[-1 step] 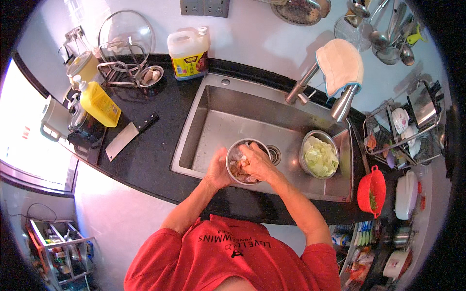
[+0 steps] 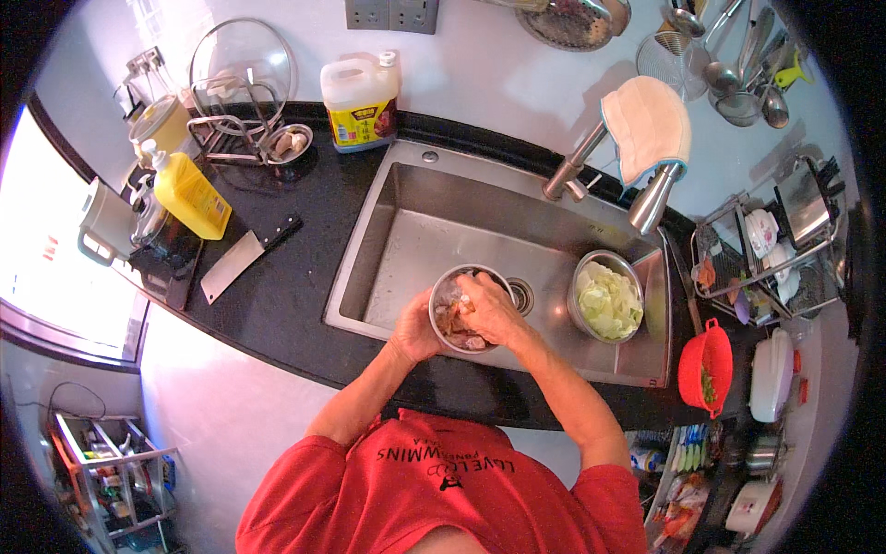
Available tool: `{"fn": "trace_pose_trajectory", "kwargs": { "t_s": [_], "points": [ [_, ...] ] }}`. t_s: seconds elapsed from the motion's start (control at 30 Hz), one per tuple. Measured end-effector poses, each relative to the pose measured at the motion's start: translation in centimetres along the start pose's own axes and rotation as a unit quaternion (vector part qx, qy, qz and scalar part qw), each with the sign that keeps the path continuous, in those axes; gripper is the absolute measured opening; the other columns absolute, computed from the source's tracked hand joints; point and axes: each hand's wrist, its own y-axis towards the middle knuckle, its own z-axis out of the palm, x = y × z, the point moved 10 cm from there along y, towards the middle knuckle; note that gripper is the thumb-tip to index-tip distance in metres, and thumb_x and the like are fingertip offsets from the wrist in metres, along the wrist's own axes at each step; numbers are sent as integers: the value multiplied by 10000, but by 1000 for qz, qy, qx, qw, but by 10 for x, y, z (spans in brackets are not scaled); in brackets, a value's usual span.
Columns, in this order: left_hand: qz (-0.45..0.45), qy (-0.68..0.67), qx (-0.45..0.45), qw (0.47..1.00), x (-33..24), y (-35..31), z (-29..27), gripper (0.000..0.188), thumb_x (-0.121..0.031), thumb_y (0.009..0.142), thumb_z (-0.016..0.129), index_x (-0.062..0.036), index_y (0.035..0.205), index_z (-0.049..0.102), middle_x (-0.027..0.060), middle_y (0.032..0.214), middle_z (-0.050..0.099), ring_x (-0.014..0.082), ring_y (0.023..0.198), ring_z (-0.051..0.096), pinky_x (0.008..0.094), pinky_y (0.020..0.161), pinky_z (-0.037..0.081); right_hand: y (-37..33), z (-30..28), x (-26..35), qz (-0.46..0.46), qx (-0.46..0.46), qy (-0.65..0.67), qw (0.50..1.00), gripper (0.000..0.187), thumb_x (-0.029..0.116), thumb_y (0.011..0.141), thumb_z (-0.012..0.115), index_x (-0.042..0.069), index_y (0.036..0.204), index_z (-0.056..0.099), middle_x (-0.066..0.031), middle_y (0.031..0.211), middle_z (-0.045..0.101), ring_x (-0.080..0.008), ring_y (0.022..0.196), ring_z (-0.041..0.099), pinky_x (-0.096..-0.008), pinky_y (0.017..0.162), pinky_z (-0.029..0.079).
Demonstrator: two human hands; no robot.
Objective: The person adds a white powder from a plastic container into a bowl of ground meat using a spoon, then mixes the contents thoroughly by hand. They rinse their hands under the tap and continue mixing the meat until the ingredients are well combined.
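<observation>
Over the near part of the sink, my left hand (image 2: 418, 326) holds a round metal bowl (image 2: 443, 279) by its left side. Brownish-pink wet pieces (image 2: 451, 323), perhaps raw meat or shrimp, lie inside it. My right hand (image 2: 489, 312) reaches in from the right with curled fingers among these pieces. What its fingertips grip is hidden. To the right, a second metal bowl (image 2: 580, 314) stands in the sink, full of pale green cut cabbage leaves (image 2: 610, 300).
The steel sink (image 2: 406, 249) has a faucet (image 2: 572, 166) with a cloth mitt (image 2: 646, 125) over it. A cleaver (image 2: 233, 266), yellow bottle (image 2: 192, 196) and large jug (image 2: 360, 111) are on the left counter. A red colander (image 2: 706, 358) stands right of the sink.
My right fingers have shifted slightly among the pieces, which lie a little differently in the bowl. My left hand stays on the bowl's side.
</observation>
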Motion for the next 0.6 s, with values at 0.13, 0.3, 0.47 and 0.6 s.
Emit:
{"fn": "trace_pose_trajectory", "kwargs": {
  "t_s": [0.13, 0.3, 0.47, 0.6],
  "points": [
    [24, -49, -15, 998, 15, 5, -6, 717, -641, 777, 502, -134, 1283, 474, 126, 1300, 486, 332, 1180, 463, 571, 959, 366, -1, -12, 14, -24, -70, -48, 996, 184, 166, 786, 563, 44, 920, 529, -209, 873, 590, -405, 795, 593, -488, 671, 482],
    [47, -43, 7, 998, 14, 11, 6, 646, -593, 802, 477, -143, 1264, 493, 127, 1272, 511, 363, 1145, 484, 666, 868, 371, 0, -16, 24, 17, 10, -82, 996, 277, 226, 773, 589, 49, 971, 510, -226, 970, 564, -403, 880, 583, -486, 722, 478],
    [0, -51, 30, 998, 8, 4, 9, 594, -582, 817, 447, -184, 1253, 505, 137, 1263, 515, 377, 1116, 504, 700, 813, 383, -12, -30, 51, -160, 84, 36, 983, 491, 178, 761, 616, 86, 1209, 437, -251, 1135, 449, -441, 1033, 505, -461, 868, 436],
    [-27, -71, 56, 996, 7, -8, 12, 548, -530, 846, 450, -150, 1234, 521, 150, 1236, 533, 355, 1081, 536, 621, 870, 411, -23, -8, 62, -226, 180, -39, 957, 573, 150, 713, 663, 228, 1241, 456, -256, 1158, 423, -434, 982, 541, -456, 854, 463]
  ]
}}
